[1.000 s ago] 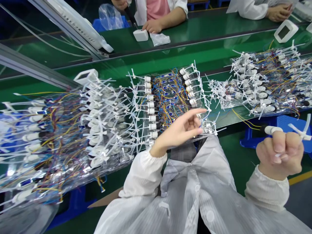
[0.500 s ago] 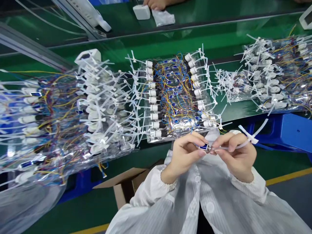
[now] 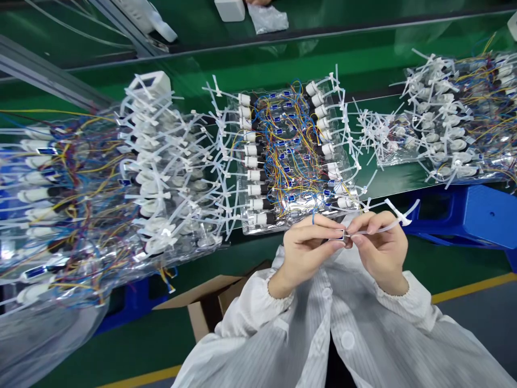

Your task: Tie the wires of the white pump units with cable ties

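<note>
In front of my chest, my left hand [image 3: 309, 253] pinches a small rectangular part with a metal frame [image 3: 343, 235] between thumb and fingers. My right hand [image 3: 379, 248] is closed on a thin translucent tube [image 3: 383, 229], whose tip meets the end of that part. A white T-shaped connector [image 3: 404, 220] with short tube branches sticks out beyond my right fingers. Whether the tube is fully seated on the part cannot be made out. Just beyond my hands, white-and-black cylindrical pieces [image 3: 258, 219] with coloured wires [image 3: 288, 167] lie in two columns on clear plastic.
More wired assemblies with tubes [image 3: 153, 183] cover the bench at left and others [image 3: 456, 124] at right. Between lies a bag of tube connectors [image 3: 398, 143]. A blue stool [image 3: 487, 215] and an open cardboard box [image 3: 202, 318] stand below. Across the bench a person's hand [image 3: 258, 2] shows.
My right hand has moved slightly left and up with the tube, closer to my left hand. The metal-framed part has turned a little. The view has shifted slightly.
</note>
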`<state>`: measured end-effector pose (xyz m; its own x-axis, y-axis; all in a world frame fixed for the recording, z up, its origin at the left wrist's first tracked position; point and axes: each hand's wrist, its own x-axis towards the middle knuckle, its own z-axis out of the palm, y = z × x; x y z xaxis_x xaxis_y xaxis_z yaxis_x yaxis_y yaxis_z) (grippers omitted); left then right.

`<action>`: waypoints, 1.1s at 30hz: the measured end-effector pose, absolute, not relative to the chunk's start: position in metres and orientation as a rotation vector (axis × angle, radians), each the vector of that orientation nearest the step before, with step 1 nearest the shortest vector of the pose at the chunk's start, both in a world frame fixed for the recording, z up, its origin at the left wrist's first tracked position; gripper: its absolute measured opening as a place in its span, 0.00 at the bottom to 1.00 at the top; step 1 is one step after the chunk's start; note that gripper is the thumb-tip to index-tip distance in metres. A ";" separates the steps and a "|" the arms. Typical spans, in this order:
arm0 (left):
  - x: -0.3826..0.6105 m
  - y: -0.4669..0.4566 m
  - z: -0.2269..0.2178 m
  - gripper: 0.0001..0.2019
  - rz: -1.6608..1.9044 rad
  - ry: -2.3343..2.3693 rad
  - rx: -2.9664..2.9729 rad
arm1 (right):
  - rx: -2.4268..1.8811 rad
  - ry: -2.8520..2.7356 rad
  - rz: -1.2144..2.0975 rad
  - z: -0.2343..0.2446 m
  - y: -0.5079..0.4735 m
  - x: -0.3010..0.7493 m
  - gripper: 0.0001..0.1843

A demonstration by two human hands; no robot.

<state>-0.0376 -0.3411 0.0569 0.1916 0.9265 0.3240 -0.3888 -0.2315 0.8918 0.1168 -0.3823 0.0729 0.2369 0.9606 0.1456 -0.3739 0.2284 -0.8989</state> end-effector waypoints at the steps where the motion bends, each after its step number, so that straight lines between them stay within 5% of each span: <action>1: -0.038 -0.341 0.057 0.15 1.380 0.610 1.273 | -0.855 -0.848 1.110 0.073 -0.382 0.118 0.14; 33: -0.040 -0.333 0.048 0.16 1.502 0.697 1.621 | -0.884 -0.672 1.147 0.060 -0.369 0.108 0.21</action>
